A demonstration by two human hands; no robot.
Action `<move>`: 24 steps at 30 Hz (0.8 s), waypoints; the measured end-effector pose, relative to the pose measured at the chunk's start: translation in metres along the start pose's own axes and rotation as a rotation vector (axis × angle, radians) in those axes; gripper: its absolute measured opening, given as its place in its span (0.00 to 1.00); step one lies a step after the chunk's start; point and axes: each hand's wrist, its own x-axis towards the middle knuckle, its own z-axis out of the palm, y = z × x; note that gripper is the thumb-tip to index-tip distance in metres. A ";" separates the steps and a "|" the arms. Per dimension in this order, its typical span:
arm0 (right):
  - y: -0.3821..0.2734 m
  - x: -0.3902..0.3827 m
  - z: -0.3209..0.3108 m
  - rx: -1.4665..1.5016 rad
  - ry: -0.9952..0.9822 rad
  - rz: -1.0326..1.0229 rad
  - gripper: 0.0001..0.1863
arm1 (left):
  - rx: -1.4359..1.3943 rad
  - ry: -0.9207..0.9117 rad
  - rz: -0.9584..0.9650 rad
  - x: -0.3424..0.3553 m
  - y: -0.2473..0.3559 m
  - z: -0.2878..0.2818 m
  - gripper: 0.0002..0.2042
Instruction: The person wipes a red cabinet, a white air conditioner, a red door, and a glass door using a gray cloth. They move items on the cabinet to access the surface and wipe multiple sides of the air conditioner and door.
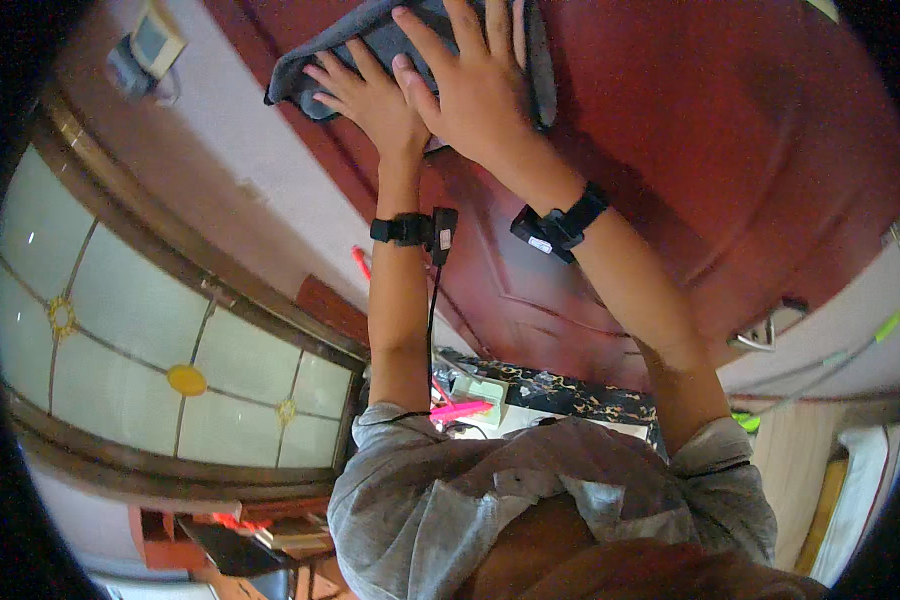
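A dark red panelled door [730, 150] fills the upper right of my feed, its metal handle [760, 335] at the right; brown-framed frosted glass panes [120, 345] curve along the left. The grey cloth [378, 32] lies against the door at top centre, under both hands. I read the left hand [382, 108] as laid flat on it, fingers spread, gripping nothing. The right hand [480, 100] is likewise splayed over the cloth, thumb apart; the frame's top edge cuts off some of its fingertips, so I can't tell whether those curl. Each wrist carries a black strap, the left [402, 231] and the right [582, 212].

I'd expect the cloth to be light, limp and hard to break, likely to bunch or slide on the smooth-looking door. I'd take hold by the loose corner at its left end, or press with broad palms.
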 end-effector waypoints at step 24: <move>0.109 -0.051 -0.178 -0.704 -0.102 0.101 0.28 | -0.072 -0.137 0.113 -0.030 0.222 -0.013 0.29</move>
